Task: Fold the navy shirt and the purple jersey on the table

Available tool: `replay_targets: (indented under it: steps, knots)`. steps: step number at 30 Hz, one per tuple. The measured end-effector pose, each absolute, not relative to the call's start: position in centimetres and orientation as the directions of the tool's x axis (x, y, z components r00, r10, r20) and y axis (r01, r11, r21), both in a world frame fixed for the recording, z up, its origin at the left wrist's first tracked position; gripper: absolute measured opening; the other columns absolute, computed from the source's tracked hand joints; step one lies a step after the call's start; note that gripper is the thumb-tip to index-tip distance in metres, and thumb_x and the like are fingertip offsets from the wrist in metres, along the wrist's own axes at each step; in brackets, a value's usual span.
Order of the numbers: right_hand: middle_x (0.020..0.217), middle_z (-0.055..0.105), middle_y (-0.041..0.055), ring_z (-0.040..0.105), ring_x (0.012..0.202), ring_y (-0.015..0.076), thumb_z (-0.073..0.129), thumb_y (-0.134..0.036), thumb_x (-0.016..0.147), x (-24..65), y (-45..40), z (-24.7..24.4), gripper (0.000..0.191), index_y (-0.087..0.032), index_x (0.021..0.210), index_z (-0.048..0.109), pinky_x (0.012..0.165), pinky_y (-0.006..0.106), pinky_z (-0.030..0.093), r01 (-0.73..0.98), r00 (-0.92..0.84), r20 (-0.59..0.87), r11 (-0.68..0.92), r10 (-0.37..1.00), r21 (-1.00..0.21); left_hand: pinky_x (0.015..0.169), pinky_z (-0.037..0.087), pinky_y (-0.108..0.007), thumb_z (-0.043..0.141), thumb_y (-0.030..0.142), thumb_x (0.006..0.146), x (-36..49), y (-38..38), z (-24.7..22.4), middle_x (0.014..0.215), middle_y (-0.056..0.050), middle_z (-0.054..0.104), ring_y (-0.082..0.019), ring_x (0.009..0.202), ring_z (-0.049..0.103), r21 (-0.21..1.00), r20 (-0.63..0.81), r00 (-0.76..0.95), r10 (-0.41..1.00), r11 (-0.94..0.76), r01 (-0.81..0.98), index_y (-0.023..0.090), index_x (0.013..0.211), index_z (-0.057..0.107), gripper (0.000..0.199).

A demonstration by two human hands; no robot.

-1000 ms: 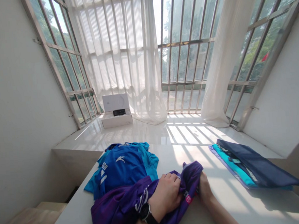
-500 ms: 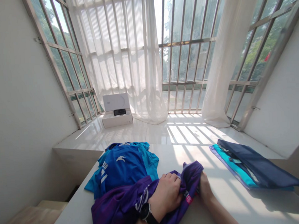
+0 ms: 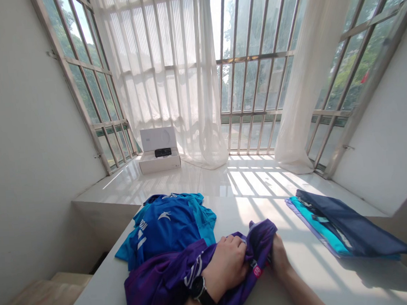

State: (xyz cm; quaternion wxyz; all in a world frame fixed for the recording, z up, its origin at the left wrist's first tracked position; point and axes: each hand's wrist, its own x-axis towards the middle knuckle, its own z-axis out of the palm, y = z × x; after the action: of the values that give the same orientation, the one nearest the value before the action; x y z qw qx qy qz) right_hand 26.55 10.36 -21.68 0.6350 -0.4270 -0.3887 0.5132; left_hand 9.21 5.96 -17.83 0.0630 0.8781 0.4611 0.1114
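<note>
Two hands are at work on a white surface [image 3: 309,275], and both are closed on a purple sports jersey [image 3: 160,288]. The left hand [image 3: 225,266], with a black wristwatch [image 3: 199,290] on its wrist, is clenched in the bunched cloth. The right hand [image 3: 279,256] grips the fold from the far side, its fingers mostly hidden behind the fabric. The jersey sits at the near edge of the surface, gathered between the hands, and its left part overlaps the lower edge of a blue jersey [image 3: 167,227]. That second jersey lies flat, with lighter turquoise sleeves and a white star-like logo.

Off to the right, well apart from the hands, is one folded pile: a navy layer [image 3: 351,228] on top of a turquoise layer [image 3: 316,228], with a thin violet edge showing beneath.

Beyond the surface, on the glossy tiled floor [image 3: 212,182], stands one white box [image 3: 158,163] with its lid propped upright and a black device [image 3: 163,152] on it. Behind it, sheer white curtains [image 3: 156,72] hang across barred windows [image 3: 254,74] — sunlight throws the bars' shadows over the floor and the surface. A pale wooden step [image 3: 36,301] sits low on the left.
</note>
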Motion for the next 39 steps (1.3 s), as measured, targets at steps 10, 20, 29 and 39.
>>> replay_targets:
  steps: [10,20,29,39]
  knots:
    - [0.058,0.058,-0.0009,0.047,0.057,0.0181,0.074,-0.059,0.069,26.57,10.40,-21.80,0.042,-0.021,0.060,0.060,0.055,0.033,0.045,-0.302,0.178,0.063,0.115,0.982,-0.946,0.093,0.049,-0.040,0.054,0.033,0.094,9.16,5.91,-17.61,0.109,-0.009,0.065,-0.027,0.102,0.059,0.212,0.116,0.553,0.825,-0.564,0.798,0.018,0.106,0.061,0.021]
    - [0.059,0.061,-0.0004,0.050,0.058,0.0186,0.076,-0.060,0.065,26.43,10.25,-21.38,0.042,-0.020,0.061,0.064,0.056,0.033,0.047,-0.311,0.180,0.049,0.104,0.982,-0.945,0.094,0.048,-0.040,0.054,0.034,0.095,9.15,5.90,-17.50,0.110,-0.010,0.064,-0.027,0.103,0.058,0.226,0.103,0.555,0.826,-0.563,0.795,0.017,0.107,0.061,0.021]
    - [0.058,0.060,-0.0008,0.049,0.056,0.0178,0.076,-0.062,0.064,26.38,10.39,-21.56,0.044,-0.020,0.061,0.063,0.054,0.032,0.046,-0.329,0.181,0.042,0.101,0.983,-0.939,0.093,0.048,-0.040,0.054,0.034,0.094,9.21,5.92,-17.59,0.110,-0.010,0.064,-0.027,0.103,0.058,0.220,0.098,0.549,0.830,-0.556,0.801,0.018,0.107,0.061,0.022]
    - [0.058,0.060,-0.0006,0.048,0.056,0.0177,0.077,-0.061,0.065,26.28,10.14,-21.06,0.043,-0.021,0.060,0.062,0.053,0.031,0.043,-0.312,0.174,0.049,0.103,0.983,-0.945,0.091,0.050,-0.040,0.055,0.033,0.094,9.18,5.87,-17.66,0.108,-0.009,0.065,-0.027,0.101,0.059,0.214,0.134,0.553,0.823,-0.568,0.794,0.017,0.105,0.062,0.021]
